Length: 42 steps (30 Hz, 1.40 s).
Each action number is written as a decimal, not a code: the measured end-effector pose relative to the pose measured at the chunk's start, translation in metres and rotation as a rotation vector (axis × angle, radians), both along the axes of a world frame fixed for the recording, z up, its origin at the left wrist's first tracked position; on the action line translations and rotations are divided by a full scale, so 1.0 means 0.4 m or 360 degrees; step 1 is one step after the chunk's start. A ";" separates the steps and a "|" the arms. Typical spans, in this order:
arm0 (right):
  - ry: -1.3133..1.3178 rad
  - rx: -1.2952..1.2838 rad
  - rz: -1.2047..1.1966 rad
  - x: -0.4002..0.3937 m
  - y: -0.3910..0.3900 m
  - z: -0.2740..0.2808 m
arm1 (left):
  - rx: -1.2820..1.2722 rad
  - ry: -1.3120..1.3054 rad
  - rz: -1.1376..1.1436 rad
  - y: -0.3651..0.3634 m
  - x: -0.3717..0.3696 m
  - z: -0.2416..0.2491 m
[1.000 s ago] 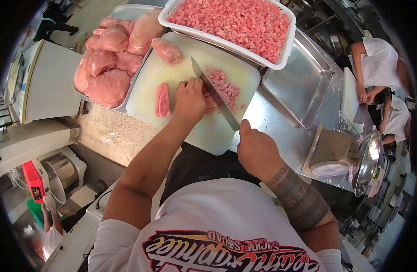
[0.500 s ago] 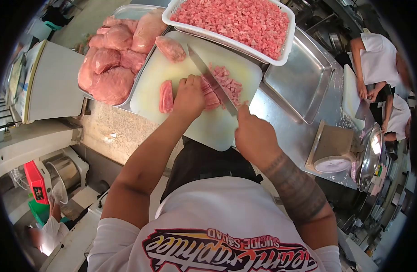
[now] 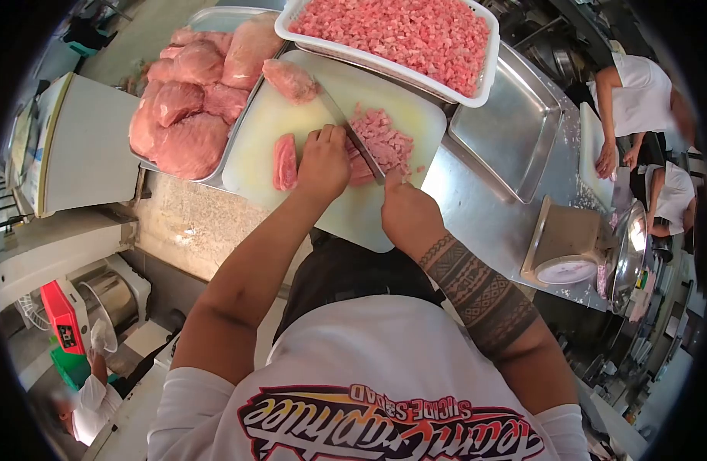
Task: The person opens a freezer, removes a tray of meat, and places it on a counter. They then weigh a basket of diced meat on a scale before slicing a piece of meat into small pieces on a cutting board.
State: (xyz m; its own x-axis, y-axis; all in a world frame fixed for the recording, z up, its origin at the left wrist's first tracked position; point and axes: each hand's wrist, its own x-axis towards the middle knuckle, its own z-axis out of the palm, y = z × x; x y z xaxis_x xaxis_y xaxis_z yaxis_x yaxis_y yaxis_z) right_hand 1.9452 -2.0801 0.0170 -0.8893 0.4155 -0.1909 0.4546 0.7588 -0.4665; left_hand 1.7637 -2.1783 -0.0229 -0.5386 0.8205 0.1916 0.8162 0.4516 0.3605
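Observation:
My right hand [image 3: 411, 213] grips the handle of a long kitchen knife [image 3: 353, 137], its blade slanting up and left across the white cutting board [image 3: 349, 219]. With curled fingers my left hand [image 3: 325, 164] holds down raw meat strips [image 3: 360, 170], partly hidden beneath hand and blade. Small diced meat [image 3: 385, 140] lies to the right of the blade. Left of my left hand is a separate meat slab [image 3: 285, 163]. A larger raw meat piece [image 3: 290, 81] rests at the board's far edge, close to the knife tip.
A white basket [image 3: 488, 73] full of diced meat stands beyond the board. At left, a metal tray [image 3: 224, 163] holds large raw meat pieces. To the right are a shallow metal tray [image 3: 514, 146], a scale [image 3: 568, 238] and co-workers [image 3: 634, 92] at a board.
My right hand and the knife have shifted left and slightly up, bringing the blade closer to my left hand. My left hand has hardly moved. A co-worker's hands at right have shifted.

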 end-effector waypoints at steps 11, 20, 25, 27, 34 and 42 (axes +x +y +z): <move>-0.0391 -0.0093 0.0108 0.177 -0.013 0.185 | -0.0168 0.0021 0.0025 -0.005 0.002 -0.004; -0.0084 -0.0003 -0.0015 0.027 -0.046 0.002 | -0.0147 0.0041 0.0049 -0.002 -0.003 -0.021; -0.0043 0.0042 -0.0046 0.058 -0.026 0.051 | -0.0427 -0.0201 0.0059 -0.013 -0.046 0.051; -0.0104 0.0041 -0.0052 0.099 -0.031 0.127 | -0.0491 -0.0198 -0.0027 -0.019 -0.071 0.078; -0.0278 -0.0019 0.0003 0.167 -0.056 0.177 | -0.0473 -0.0204 -0.0186 -0.029 -0.090 0.101; -0.0094 0.0016 -0.0098 0.027 -0.070 0.006 | -0.0683 -0.0163 -0.0176 0.001 -0.095 0.101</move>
